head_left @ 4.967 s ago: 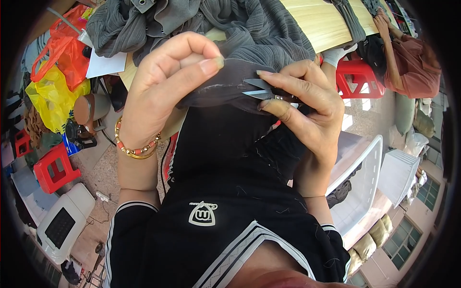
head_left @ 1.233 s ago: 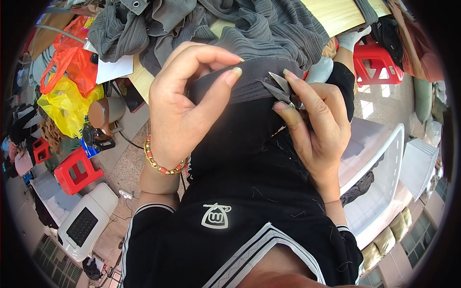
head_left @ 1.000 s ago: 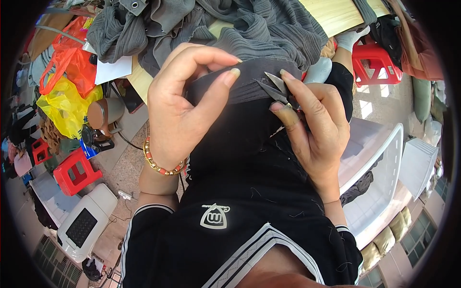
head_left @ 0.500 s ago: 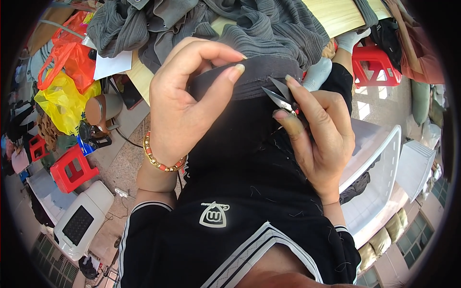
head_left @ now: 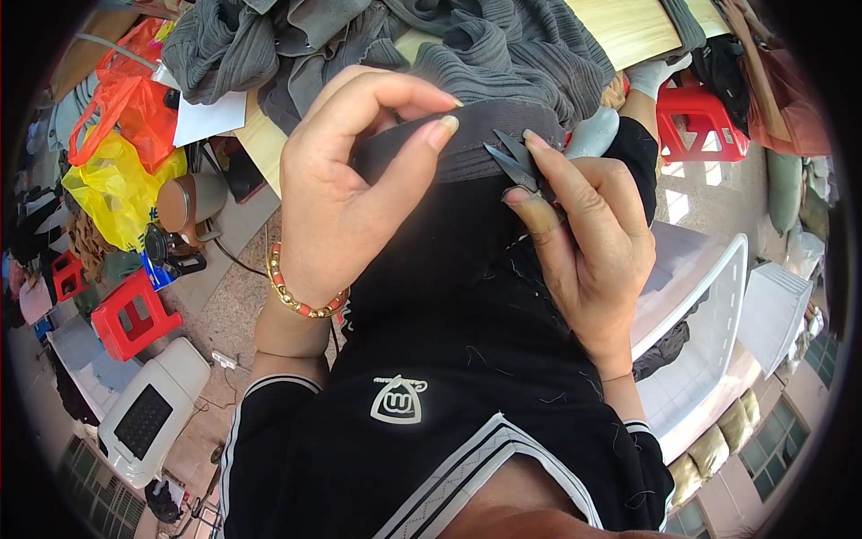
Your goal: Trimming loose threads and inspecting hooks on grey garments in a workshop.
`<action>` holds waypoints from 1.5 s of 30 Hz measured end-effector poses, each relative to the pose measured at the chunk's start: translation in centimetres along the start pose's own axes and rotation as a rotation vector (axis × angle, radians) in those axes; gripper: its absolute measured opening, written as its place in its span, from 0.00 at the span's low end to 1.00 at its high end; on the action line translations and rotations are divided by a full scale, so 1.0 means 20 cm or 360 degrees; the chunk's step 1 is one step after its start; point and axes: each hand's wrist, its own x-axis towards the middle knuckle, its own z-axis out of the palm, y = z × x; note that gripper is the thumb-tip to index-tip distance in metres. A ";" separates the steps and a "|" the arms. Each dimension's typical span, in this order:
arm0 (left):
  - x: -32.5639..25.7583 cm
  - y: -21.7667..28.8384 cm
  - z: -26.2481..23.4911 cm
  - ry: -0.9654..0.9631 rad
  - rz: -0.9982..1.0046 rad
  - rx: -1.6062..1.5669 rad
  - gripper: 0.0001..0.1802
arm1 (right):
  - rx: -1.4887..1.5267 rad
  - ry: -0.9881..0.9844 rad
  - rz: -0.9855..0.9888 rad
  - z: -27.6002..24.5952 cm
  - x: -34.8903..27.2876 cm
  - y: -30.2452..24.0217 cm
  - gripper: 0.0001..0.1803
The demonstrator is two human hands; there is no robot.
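Note:
A grey ribbed knit garment (head_left: 503, 126) lies bunched before me, its flat band hanging down over my dark-clothed lap. My left hand (head_left: 377, 162) is closed at the band's left part, thumb and index fingertips pinched together at its upper edge; its other fingers are mostly hidden. In my right hand (head_left: 588, 225) is a pair of thread snips (head_left: 516, 162), gripped between thumb and fingers. The two pointed blades are spread apart and lie over the band's right end, pointing up and left. Whether a thread sits between them is too small to tell.
More grey knit pieces (head_left: 224, 54) heap on the wooden table (head_left: 620, 27). Red and yellow plastic bags (head_left: 117, 189) and a kettle (head_left: 171, 247) are at left. Red stools (head_left: 135, 314) stand on both sides. A white plastic bin (head_left: 709, 332) is by my right arm. Another person's arm (head_left: 763, 72) shows far right.
My right hand and the snips have shifted slightly left and up along the band. The left hand stays nearly where it was.

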 end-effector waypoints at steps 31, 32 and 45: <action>-0.09 -0.10 -0.21 -0.0241 -0.0509 -0.0489 0.11 | 0.0036 0.0041 -0.0028 -0.02 0.00 0.04 0.21; -0.09 -0.10 -0.21 -0.0244 -0.0507 -0.0501 0.11 | 0.0044 0.0031 -0.0026 -0.01 0.00 0.04 0.21; -0.09 -0.10 -0.18 -0.0180 -0.0528 -0.0518 0.10 | -0.0053 0.0031 -0.0053 0.00 -0.02 0.02 0.22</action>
